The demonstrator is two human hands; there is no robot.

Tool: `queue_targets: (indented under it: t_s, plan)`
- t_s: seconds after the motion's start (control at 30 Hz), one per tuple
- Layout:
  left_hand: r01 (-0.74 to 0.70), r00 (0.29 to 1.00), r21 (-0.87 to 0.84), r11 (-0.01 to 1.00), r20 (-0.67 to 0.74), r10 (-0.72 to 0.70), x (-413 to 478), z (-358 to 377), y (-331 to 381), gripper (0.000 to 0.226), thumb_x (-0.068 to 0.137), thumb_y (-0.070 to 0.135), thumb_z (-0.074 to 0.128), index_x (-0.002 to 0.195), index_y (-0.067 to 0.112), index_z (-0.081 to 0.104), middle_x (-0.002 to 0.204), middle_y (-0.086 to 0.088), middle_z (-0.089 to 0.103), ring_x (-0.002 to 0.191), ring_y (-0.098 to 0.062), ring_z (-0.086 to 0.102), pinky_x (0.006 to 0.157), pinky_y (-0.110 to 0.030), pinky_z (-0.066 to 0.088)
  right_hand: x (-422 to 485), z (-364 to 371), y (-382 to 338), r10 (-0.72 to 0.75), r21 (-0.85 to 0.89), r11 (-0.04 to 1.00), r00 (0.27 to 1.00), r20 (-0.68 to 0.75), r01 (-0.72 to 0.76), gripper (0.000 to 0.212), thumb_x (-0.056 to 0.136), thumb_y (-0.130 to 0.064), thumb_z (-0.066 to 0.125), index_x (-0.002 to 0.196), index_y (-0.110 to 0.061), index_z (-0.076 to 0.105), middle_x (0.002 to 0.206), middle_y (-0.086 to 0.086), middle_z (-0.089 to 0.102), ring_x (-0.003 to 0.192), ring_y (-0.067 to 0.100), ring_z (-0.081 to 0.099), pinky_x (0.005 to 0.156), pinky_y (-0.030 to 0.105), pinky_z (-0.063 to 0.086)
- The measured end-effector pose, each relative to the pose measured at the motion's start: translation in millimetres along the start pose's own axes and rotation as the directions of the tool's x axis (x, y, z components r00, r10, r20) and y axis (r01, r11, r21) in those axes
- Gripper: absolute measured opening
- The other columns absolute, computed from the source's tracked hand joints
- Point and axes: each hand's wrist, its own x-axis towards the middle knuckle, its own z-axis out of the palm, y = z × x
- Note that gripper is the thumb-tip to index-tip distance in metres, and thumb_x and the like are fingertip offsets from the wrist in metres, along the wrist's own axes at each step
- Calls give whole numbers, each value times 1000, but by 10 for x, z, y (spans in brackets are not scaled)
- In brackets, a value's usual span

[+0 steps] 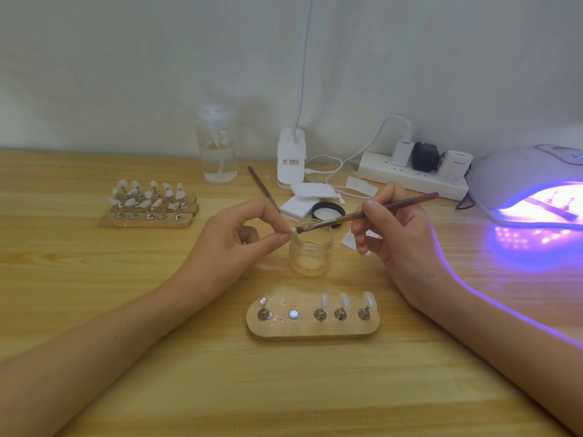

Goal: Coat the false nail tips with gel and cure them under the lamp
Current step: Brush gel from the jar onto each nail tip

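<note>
Here our left hand (243, 231) pinches a nail tip (293, 231) over the open gel jar (311, 250) while our right hand (394, 228) grips the brush (362, 213) against it, so a heavy stroke could knock the tip into the gel.

Two bare forearms, no sleeves; left hand (243, 228) and right hand (400, 228) ringless, ungloved.

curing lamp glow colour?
Violet-blue, from the curing lamp at right; the head view shows it.
</note>
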Motion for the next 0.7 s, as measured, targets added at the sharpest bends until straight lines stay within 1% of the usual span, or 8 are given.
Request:
queue_targets:
  t_s: [0.07, 0.17, 0.3, 0.4, 0.5, 0.57, 0.63, 0.7]
  plan:
    - [-7, 1000, 9, 1000, 0, 7, 0, 1, -1, 9, 87, 7, 72, 83, 12, 65, 56, 28, 54, 44, -3, 32, 47, -9, 28, -4, -5, -4, 9, -14, 1000, 1000, -21, -9, 18, 91, -19, 65, 79, -15, 52, 65, 3, 64, 59, 15, 59, 51, 24, 48]
    - [-6, 1000, 7, 1000, -1, 6, -5, -3, 1, 10, 87, 9, 72, 83, 14, 65, 52, 24, 51, 44, -4, 32, 47, -10, 29, 2, -11, -10, 1, 23, 1000, 999, -34, 0, 18, 89, -21, 66, 76, -17, 54, 64, 3, 63, 57, 14, 57, 50, 22, 47]
    - [-14, 1000, 11, 1000, 1, 14, -4, 0, 15, 9, 87, 7, 72, 83, 11, 65, 58, 28, 55, 45, -3, 33, 48, -9, 29, -1, -1, -2, 3, 28, 1000, 1000, 2, -3, 18, 90, -22, 66, 79, -15, 52, 66, 3, 64, 59, 15, 58, 50, 23, 47]
    - [-21, 1000, 21, 1000, -4, 22, -8, 3, 19, 9, 87, 7, 72, 83, 11, 65, 58, 29, 56, 44, -3, 33, 48, -9, 30, 1, -7, -3, 20, -4, 1000, 1000, -22, -20, 19, 84, -26, 64, 81, -12, 52, 66, 4, 64, 59, 15, 58, 51, 23, 48]
    - [-14, 1000, 17, 1000, -7, 15, -12, 0, 16, 9, 87, 8, 72, 82, 12, 65, 58, 26, 55, 45, -4, 34, 48, -11, 30, 6, -17, 0, 17, 30, 999, 999, -34, -16, 19, 89, -23, 67, 79, -15, 54, 66, 4, 63, 58, 14, 57, 50, 23, 48]
    - [-11, 1000, 12, 1000, -9, 11, -8, 2, 15, 10, 86, 8, 72, 82, 13, 65, 59, 25, 56, 45, -4, 34, 48, -11, 31, 8, -14, 2, 11, 56, 998, 1000, -12, -10, 17, 91, -20, 63, 76, -18, 55, 66, 4, 63, 58, 14, 57, 50, 22, 47]
    - [-12, 1000, 13, 1000, -12, 12, -2, 7, 14, 9, 86, 7, 72, 82, 11, 65, 61, 26, 56, 44, -3, 35, 48, -9, 30, 4, -5, 4, 9, 46, 999, 1000, 10, -9, 16, 91, -19, 61, 78, -17, 54, 67, 4, 64, 59, 14, 58, 50, 22, 47]
    - [-12, 1000, 14, 1000, -12, 13, -1, 10, 11, 9, 86, 7, 72, 82, 9, 65, 61, 28, 56, 43, -2, 35, 48, -8, 29, -1, -4, 7, 13, 22, 1000, 1000, 6, -13, 18, 92, -22, 65, 80, -14, 53, 67, 4, 64, 59, 15, 58, 51, 23, 47]
